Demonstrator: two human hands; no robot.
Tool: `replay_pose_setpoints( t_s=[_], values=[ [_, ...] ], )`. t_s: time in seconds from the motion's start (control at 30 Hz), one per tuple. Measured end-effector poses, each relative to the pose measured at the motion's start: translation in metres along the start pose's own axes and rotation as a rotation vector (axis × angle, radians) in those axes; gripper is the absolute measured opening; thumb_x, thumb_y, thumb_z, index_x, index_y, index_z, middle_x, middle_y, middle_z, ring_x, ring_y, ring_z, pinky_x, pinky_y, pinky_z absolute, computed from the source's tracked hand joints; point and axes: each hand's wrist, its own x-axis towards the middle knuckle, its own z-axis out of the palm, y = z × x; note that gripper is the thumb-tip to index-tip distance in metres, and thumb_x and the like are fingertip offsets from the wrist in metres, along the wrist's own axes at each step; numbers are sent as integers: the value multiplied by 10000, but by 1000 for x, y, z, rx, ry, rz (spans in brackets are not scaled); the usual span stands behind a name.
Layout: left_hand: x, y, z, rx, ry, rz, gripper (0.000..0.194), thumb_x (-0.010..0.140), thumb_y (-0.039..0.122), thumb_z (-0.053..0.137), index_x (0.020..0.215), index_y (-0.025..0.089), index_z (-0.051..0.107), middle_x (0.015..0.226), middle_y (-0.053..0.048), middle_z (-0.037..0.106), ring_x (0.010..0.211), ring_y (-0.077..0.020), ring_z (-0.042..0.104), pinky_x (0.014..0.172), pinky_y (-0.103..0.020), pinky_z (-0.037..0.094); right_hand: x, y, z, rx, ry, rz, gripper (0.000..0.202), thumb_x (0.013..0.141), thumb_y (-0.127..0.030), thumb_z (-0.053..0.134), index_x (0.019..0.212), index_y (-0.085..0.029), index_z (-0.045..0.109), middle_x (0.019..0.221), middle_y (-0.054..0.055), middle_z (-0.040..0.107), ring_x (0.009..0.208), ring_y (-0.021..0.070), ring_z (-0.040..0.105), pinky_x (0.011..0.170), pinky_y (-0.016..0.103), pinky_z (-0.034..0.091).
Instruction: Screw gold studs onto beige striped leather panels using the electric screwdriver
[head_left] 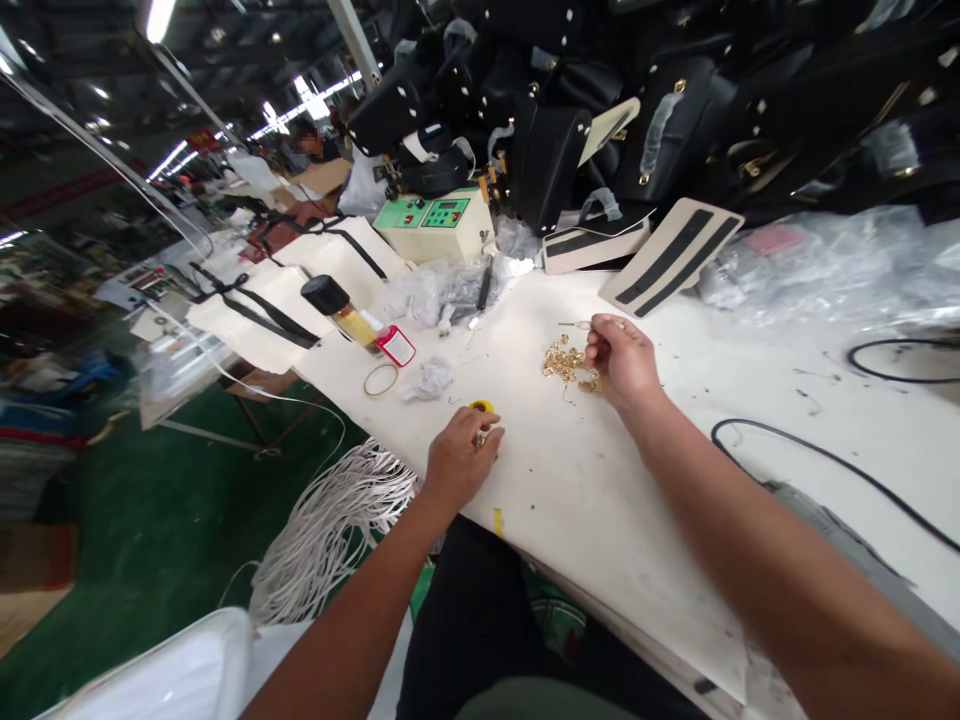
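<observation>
My right hand (622, 362) is closed around a thin screwdriver (576, 324), whose metal shaft points left. Just beside and below it lies a pile of small gold metal pieces (562, 362) on the white table (555, 450). My left hand (461, 455) is nearer the table's front edge, with its fingers curled together around small gold pieces (481, 439), partly hidden by the fingers. Directly behind those fingers sits a yellow roll (481, 406), mostly covered by the hand.
Behind are a green-topped machine (435, 222), black bags (551, 150) and beige panels with black strips (671, 258). At left stand a black-capped bottle (341, 312) and a red-and-white container (396, 346). A black cable (825, 453) curves across the right. White cords (330, 540) hang below.
</observation>
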Motion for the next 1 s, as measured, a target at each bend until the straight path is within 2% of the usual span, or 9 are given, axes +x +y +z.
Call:
replay_pose_setpoints(
  t_s=[0.13,0.23,0.4,0.57,0.67,0.73,0.83,0.93,1.0],
  values=[
    [40,42,28,73,-113,110,162,948,295,606,1059,256,717,1017,-33,689,770,-173,643,767,-313,488,3,-3,-1,33,3,-20,236,706,-334,816,834,-194,674,640,-35,600,477,81,504,409,204,411],
    [68,61,54,149,-159,174,217,951,275,579,1126,261,707,1083,-67,673,869,-231,665,725,-328,480,3,-4,-1,39,2,-23,232,719,-344,812,824,-196,667,638,-35,596,472,79,506,405,202,404],
    [97,67,82,210,-207,246,192,955,238,550,1029,255,726,1072,-97,653,933,-284,655,735,-350,474,6,-4,-2,59,14,-2,239,705,-341,813,826,-195,668,629,-41,600,465,75,493,398,202,386],
    [110,67,92,182,-222,206,181,951,235,554,979,228,733,1054,-120,668,872,-300,665,757,-390,483,7,1,-3,49,18,29,250,696,-344,810,841,-195,670,633,-43,602,467,78,497,398,206,376],
    [109,65,87,113,-191,183,182,940,209,555,924,205,736,1012,-128,695,850,-298,669,759,-398,488,4,1,-2,32,14,42,244,698,-345,809,835,-203,666,635,-43,595,467,82,490,403,215,388],
    [103,60,76,-14,-133,136,145,918,206,593,919,213,738,968,-98,717,829,-259,668,750,-365,494,2,0,0,34,3,49,239,701,-340,815,828,-202,666,635,-40,593,473,85,488,412,219,398],
    [86,46,48,-362,-56,-82,97,871,257,677,929,211,740,849,-41,729,708,-175,650,640,-281,490,-5,3,6,39,-39,72,236,712,-336,819,834,-199,670,641,-38,593,479,83,488,419,217,397],
    [61,25,15,-782,1,-355,274,811,349,756,1019,174,727,867,-50,740,648,-146,648,502,-230,462,-20,12,17,33,-104,145,235,727,-340,818,848,-195,677,654,-38,596,491,80,490,427,210,393],
    [40,9,-2,-979,48,-457,378,770,371,796,1066,151,716,949,-80,750,699,-157,675,502,-227,493,-34,22,25,8,-165,208,234,744,-349,817,855,-191,685,660,-37,595,500,79,495,436,207,394]
  ],
)
